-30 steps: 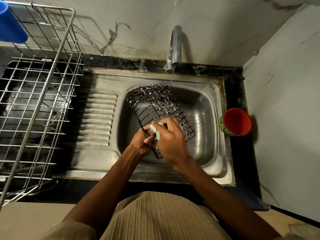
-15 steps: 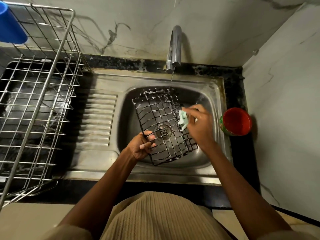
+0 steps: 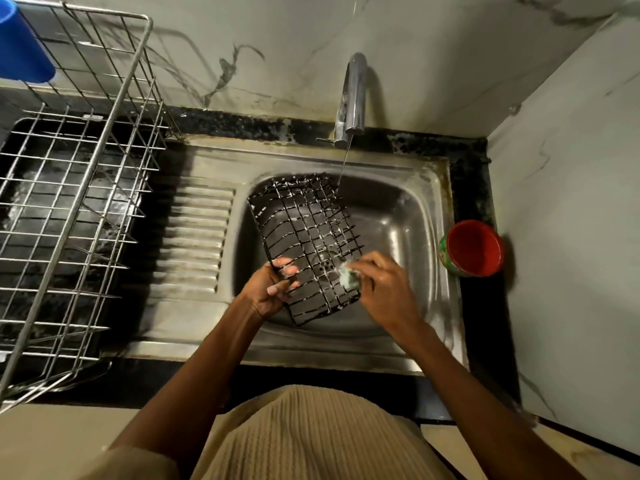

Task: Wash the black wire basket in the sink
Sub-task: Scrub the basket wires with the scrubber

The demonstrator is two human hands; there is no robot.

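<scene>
Black wire basket [image 3: 304,244] sits tilted inside the sink [image 3: 408,216], its far edge up toward the tap [image 3: 353,95], its near end lifted over the drain. Left hand [image 3: 268,289] grips the near-left rim, fingers curled round the wire. Right hand [image 3: 384,289] pinches a pale green sponge [image 3: 348,277] against the grid at the near-right side. Thin stream from the tap falls onto the far-right corner.

Risks, as I judge them: wires are wet and flecked with white suds, so the one-handed grip could slip and let the basket drop against the steel bowl. Sponge may snag on the wire crossings and tear, or be pulled from the fingers. A hard scrub stroke toward the sink's right rim could knock the red cup [image 3: 472,249] standing just beside it.

Materials: basket is a coated, rigid, rectangular grid with shallow upturned sides. Sink is dull brushed steel, rounded bowl, ribbed drainboard to its left. Sponge looks soft, compressible.
</scene>
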